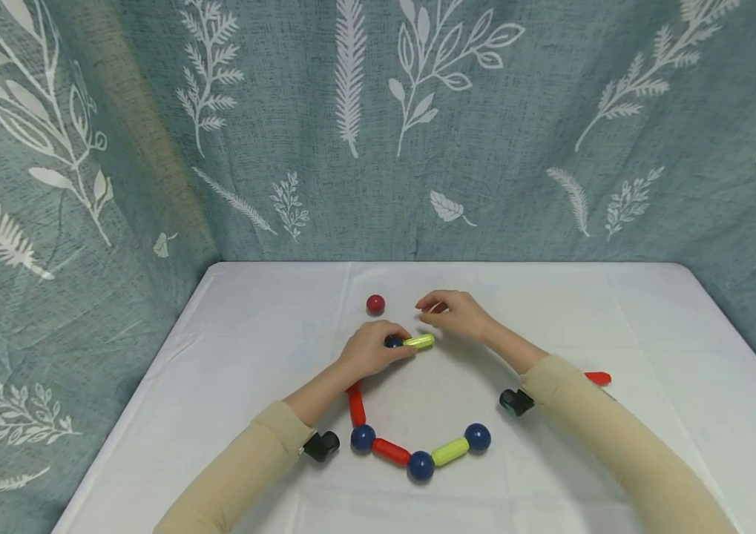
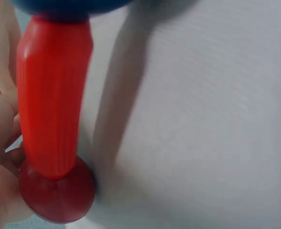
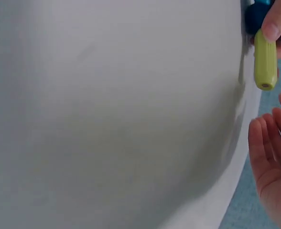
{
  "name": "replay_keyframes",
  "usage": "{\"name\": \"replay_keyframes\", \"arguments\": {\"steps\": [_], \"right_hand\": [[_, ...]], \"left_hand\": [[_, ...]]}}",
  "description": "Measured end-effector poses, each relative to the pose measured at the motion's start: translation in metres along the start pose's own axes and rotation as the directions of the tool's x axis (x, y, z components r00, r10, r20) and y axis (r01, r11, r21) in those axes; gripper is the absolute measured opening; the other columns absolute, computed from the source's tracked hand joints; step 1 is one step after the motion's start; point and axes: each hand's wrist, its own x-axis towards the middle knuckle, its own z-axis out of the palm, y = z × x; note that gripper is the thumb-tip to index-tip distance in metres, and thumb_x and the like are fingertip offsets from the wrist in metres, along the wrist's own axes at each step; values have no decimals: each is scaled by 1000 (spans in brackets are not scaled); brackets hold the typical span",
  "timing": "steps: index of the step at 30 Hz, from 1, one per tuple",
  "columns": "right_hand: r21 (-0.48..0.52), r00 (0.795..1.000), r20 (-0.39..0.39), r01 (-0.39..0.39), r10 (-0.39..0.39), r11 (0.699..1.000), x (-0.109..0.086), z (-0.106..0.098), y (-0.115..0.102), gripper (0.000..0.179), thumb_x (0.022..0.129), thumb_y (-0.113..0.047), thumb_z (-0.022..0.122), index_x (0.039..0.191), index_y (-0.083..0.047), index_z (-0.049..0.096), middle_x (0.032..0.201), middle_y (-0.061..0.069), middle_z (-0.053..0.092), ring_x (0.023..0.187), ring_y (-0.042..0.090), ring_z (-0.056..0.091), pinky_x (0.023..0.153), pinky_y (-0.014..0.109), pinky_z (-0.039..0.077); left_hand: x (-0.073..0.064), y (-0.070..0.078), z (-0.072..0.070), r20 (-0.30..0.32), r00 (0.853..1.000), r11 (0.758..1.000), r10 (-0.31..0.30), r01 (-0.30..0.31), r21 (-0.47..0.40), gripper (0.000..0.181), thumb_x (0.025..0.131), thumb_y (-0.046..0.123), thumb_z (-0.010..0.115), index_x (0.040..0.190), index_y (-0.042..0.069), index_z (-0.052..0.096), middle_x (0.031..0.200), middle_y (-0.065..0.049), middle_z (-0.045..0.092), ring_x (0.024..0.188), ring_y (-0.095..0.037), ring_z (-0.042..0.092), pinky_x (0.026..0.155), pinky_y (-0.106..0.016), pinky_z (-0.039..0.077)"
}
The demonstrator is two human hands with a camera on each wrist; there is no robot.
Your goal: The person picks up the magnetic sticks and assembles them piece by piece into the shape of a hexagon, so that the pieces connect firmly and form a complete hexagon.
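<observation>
My left hand [image 1: 372, 350] pinches a yellow-green rod [image 1: 421, 341] joined to a dark blue ball [image 1: 394, 341]; its thumb lies across the rod's ball end in the right wrist view. The rod's free end points toward my right hand [image 1: 459, 315], which hovers just beyond it with fingers loosely bent, holding nothing. Below my left wrist runs a curved chain: a red rod [image 1: 357, 407], blue balls [image 1: 363, 439], another red rod [image 1: 391, 451] and a yellow-green rod [image 1: 450, 451]. In the left wrist view a dark red ball [image 2: 57, 195] joins the upright red rod [image 2: 54, 100]. My left forearm hides part of the chain.
A loose red ball [image 1: 375, 304] lies at the back of the white-covered table [image 1: 271, 319]. One red piece [image 1: 598, 378] shows partly behind my right sleeve. Black wrist cameras [image 1: 321, 446] hang under both forearms. A patterned curtain [image 1: 378, 133] stands behind the table.
</observation>
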Motion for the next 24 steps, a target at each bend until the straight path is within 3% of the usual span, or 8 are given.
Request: {"name": "replay_keyframes", "arguments": {"steps": [5, 9, 13, 17, 24], "right_hand": [[-14, 998, 46, 51, -50, 999, 26, 9, -5, 32, 94, -14, 65, 123, -1, 62, 120, 15, 63, 106, 29, 61, 90, 39, 49], [-59, 987, 86, 144, -139, 988, 42, 16, -12, 38, 93, -10, 66, 128, 1, 57, 125, 19, 58, 107, 32, 60, 91, 40, 48], [-118, 971, 127, 217, -202, 969, 53, 23, -21, 45, 93, -8, 66, 135, 0, 54, 131, 20, 53, 110, 32, 58, 93, 40, 47], [-164, 959, 191, 241, -208, 957, 58, 29, -29, 47, 93, -7, 65, 138, -3, 52, 135, 19, 50, 116, 30, 54, 96, 40, 45], [-218, 947, 204, 291, -248, 932, 54, 28, -27, 31, 93, -7, 64, 124, -3, 62, 116, 13, 61, 104, 24, 56, 91, 37, 45]], "left_hand": [[-5, -3, -1, -34, 999, 1000, -14, 14, -8, 22, 87, 31, 75, 101, 14, 75, 94, 3, 69, 84, -14, 59, 77, -32, 49], [-8, -5, -1, -46, 999, 1000, -11, 10, -4, 22, 86, 30, 75, 102, 14, 75, 94, 2, 69, 86, -16, 60, 78, -35, 49], [-9, -6, -1, -52, 999, 1000, 10, -11, -9, 23, 87, 30, 75, 102, 13, 75, 97, 1, 71, 92, -19, 63, 81, -38, 50], [-9, -6, -2, -61, 998, 1000, 21, -22, -11, 23, 87, 31, 74, 101, 13, 74, 98, 1, 71, 94, -21, 64, 80, -39, 51], [-11, -4, -3, -60, 998, 1000, -5, 4, -18, 23, 87, 31, 73, 102, 13, 75, 101, -1, 71, 96, -21, 64, 80, -39, 51]]}}
